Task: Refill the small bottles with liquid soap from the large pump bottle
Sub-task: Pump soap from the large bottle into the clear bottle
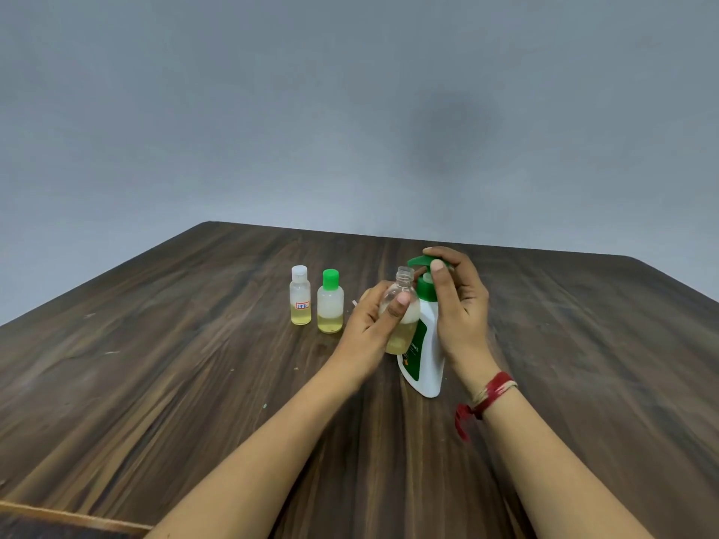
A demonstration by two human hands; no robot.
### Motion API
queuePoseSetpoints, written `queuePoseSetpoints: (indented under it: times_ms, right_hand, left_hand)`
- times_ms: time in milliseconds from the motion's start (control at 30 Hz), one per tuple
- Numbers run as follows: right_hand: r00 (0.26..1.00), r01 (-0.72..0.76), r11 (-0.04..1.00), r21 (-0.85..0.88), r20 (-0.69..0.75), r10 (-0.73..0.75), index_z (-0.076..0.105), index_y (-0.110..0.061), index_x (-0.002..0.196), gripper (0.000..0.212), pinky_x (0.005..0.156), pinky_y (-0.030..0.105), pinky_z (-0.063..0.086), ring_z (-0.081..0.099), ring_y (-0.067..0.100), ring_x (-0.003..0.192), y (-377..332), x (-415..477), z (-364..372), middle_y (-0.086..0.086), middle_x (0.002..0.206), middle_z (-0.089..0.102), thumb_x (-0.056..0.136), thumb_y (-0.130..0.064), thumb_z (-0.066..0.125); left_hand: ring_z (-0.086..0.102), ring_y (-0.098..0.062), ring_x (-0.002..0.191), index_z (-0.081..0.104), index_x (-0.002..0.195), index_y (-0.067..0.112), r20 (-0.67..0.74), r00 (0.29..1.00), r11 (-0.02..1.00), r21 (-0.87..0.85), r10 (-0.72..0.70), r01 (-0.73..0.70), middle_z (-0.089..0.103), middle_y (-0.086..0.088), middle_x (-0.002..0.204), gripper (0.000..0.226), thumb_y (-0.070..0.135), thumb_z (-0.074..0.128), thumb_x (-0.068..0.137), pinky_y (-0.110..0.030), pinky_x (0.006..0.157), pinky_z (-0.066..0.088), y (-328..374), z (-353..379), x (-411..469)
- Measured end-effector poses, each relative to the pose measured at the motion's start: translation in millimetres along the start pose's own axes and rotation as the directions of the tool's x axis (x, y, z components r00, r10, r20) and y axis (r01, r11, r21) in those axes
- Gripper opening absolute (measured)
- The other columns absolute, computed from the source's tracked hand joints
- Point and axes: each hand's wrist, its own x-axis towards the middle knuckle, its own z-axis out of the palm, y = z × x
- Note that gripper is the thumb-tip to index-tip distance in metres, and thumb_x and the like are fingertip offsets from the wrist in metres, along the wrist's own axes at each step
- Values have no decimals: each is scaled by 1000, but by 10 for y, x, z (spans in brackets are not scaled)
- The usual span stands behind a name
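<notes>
Filling step, centre of frame: the left hand [369, 320] grips an uncapped small bottle [404, 332], part full, its mouth close by the spout of the pump bottle [426, 355] on the bench [194, 363]. The right hand [459, 305] curls over the pump head [420, 261]. The next move is probably a press, with the mouth kept under the spout.

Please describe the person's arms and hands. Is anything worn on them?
Both forearms are bare, no sleeves visible. The right hand wears at the wrist a red thread band mixed with pale strands, its red end hanging loose. The left hand shows no ring, watch or band.
</notes>
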Motion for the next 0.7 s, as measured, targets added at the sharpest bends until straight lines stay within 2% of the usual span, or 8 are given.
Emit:
queuePoseSetpoints:
  times_ms: [167, 300, 467, 533, 633, 700]
  right_hand:
    - [1000, -4, 1000, -11, 6, 4, 61, -16, 98, 12, 71, 16, 50, 64, 3, 82, -2, 7, -7, -18, 88, 67, 91, -16, 51]
    - [1000, 6, 1000, -12, 10, -6, 61, -18, 96, 14, 69, 18, 50, 63, 5, 79, -16, 11, -1, -16, 85, 67, 88, -24, 53]
    - [1000, -10, 1000, 1, 16, 10, 62, -17, 102, 14, 72, 17, 51, 65, 4, 85, -14, -11, -13, -16, 91, 68, 96, -11, 51]
    - [1000, -17, 1000, -6, 15, 17, 62, -16, 104, 17, 74, 17, 51, 65, 6, 88, -14, -23, -14, -12, 95, 68, 98, -7, 49]
    - [1000, -25, 1000, 3, -1, 25, 63, -16, 105, 15, 75, 18, 52, 66, 8, 89, -24, -18, -9, -2, 98, 67, 96, -12, 51]
    - [1000, -30, 1000, 7, -9, 30, 63, -16, 102, 15, 74, 17, 51, 65, 6, 87, -39, -11, -6, -10, 95, 68, 93, -16, 51]
  left_hand:
    - [54, -35, 112, 64, 101, 32, -5, 1000, 1000, 8, 7, -7, 65, -7, 104, 54, 77, 53, 75, -49, 97, 43, 2, 0, 1]
    - [55, -32, 113, 65, 98, 38, 0, 1000, 1000, 4, -2, 2, 64, -8, 105, 51, 80, 53, 72, -48, 98, 44, 15, 8, -1]
    - [54, -35, 112, 65, 101, 33, 4, 1000, 1000, -3, 7, -7, 64, -10, 106, 55, 79, 53, 74, -52, 98, 44, 12, 7, -4]
    - [54, -35, 113, 64, 101, 32, 7, 1000, 1000, 4, 9, -9, 64, -10, 107, 55, 79, 53, 74, -52, 98, 43, 11, 6, -3]
    - [53, -34, 113, 65, 98, 37, 1, 1000, 1000, 15, 9, -9, 65, -5, 103, 52, 80, 52, 73, -50, 97, 43, 6, 6, 2]
    - [53, -34, 113, 64, 96, 39, -1, 1000, 1000, 16, 9, -9, 65, -3, 103, 50, 81, 51, 73, -50, 98, 43, 3, 7, 2]
